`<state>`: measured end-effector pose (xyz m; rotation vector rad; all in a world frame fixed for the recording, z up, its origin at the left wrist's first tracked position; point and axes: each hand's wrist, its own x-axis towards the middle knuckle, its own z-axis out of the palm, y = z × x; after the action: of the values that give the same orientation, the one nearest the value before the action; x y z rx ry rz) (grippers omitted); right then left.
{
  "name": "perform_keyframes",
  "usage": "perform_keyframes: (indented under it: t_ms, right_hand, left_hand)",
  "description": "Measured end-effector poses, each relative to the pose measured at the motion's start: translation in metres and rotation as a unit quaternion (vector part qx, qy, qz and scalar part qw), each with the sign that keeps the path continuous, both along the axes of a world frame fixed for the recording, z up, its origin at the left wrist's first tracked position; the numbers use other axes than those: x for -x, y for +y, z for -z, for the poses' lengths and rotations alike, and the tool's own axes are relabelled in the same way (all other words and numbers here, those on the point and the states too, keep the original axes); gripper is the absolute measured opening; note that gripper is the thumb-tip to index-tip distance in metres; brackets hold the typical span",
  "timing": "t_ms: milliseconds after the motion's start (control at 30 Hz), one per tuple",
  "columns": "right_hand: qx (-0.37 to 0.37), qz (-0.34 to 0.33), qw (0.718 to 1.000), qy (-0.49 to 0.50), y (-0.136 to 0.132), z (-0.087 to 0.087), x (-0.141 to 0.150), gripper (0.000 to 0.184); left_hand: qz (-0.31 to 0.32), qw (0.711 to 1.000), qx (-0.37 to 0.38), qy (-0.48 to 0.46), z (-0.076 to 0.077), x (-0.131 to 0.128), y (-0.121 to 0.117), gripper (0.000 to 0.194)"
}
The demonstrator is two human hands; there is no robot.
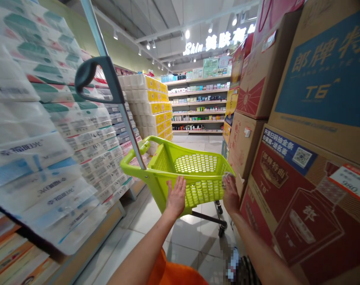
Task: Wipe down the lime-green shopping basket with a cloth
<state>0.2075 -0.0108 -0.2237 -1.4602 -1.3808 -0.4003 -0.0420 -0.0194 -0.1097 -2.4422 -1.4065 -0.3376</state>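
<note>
Supermarket tile floor [180, 241]; paper-roll packs [88, 134] stacked left of hands, cardboard cartons [310, 79] right of hands. Green wheeled basket [168, 158] stands just ahead of hands. Left hand [176, 196] open, fingers spread, flat on basket wall, seems to steady it; right hand [231, 194] half-curled at basket rim, hold unclear.

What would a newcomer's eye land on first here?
The lime-green plastic shopping basket on wheels sits at centre, with the left hand and right hand on its near side. Large printed cardboard cartons tower along the right, and plastic-wrapped packs of toilet paper are stacked high along the left.
</note>
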Motion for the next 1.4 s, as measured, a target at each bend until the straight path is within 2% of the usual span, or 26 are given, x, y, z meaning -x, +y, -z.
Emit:
perform_keyframes:
  t_ms: [67,133,200,333,400,467,533,700,867,933,1067,1133,1267,1400]
  right_hand:
    - [0.035,-0.012,0.999,-0.004,-0.018,0.027,-0.001,0.045]
    - [0.053,-0.033,0.998,-0.017,-0.031,0.038,-0.004,0.043]
    - [0.029,-0.031,0.999,-0.020,-0.033,0.028,-0.003,0.043]
    - [-0.040,-0.035,0.998,-0.026,-0.017,-0.010,0.011,0.047]
    - [-0.025,-0.068,0.996,-0.052,-0.014,-0.010,0.020,0.049]
    - [0.004,-0.102,0.992,-0.081,-0.017,-0.001,0.030,0.049]
    - [0.006,-0.110,0.990,-0.084,-0.021,0.001,0.041,0.047]
    - [-0.062,-0.111,0.990,-0.063,-0.014,-0.023,0.067,0.041]
    - [-0.010,-0.202,0.972,-0.120,-0.019,-0.010,0.089,0.038]
    - [-0.024,-0.196,0.974,-0.114,-0.019,-0.017,0.096,0.038]
    - [-0.066,-0.168,0.976,-0.119,-0.007,-0.047,0.107,0.043]
    - [-0.049,-0.175,0.971,-0.153,-0.005,-0.046,0.112,0.045]
    - [-0.017,-0.226,0.955,-0.194,-0.009,-0.035,0.130,0.044]
    - [-0.055,-0.231,0.961,-0.143,-0.003,-0.052,0.146,0.045]
  left_hand:
    - [0.017,1.000,0.014,0.015,0.011,0.000,-0.006,0.062]
    - [0.024,0.999,0.023,0.027,0.019,0.001,-0.011,0.063]
    - [0.021,0.999,0.020,0.031,0.023,0.000,-0.011,0.064]
    - [0.013,1.000,0.011,0.020,0.021,-0.002,-0.009,0.065]
    - [0.012,1.000,0.019,0.014,0.021,0.000,-0.010,0.065]
    - [0.009,1.000,0.026,0.011,0.023,0.003,-0.012,0.064]
    - [0.001,1.000,0.027,0.011,0.025,0.006,-0.016,0.064]
    - [-0.029,0.999,0.013,-0.002,0.020,0.012,-0.022,0.062]
    - [-0.041,0.999,0.023,-0.007,0.013,0.024,-0.026,0.061]
    - [-0.059,0.998,0.021,-0.008,0.013,0.031,-0.027,0.062]
    - [-0.082,0.997,0.004,-0.013,0.015,0.042,-0.029,0.064]
    - [-0.080,0.997,0.002,-0.008,0.016,0.045,-0.029,0.064]
    - [-0.092,0.996,0.002,-0.007,0.017,0.055,-0.030,0.063]
    - [-0.129,0.991,-0.004,-0.027,0.017,0.067,-0.030,0.062]
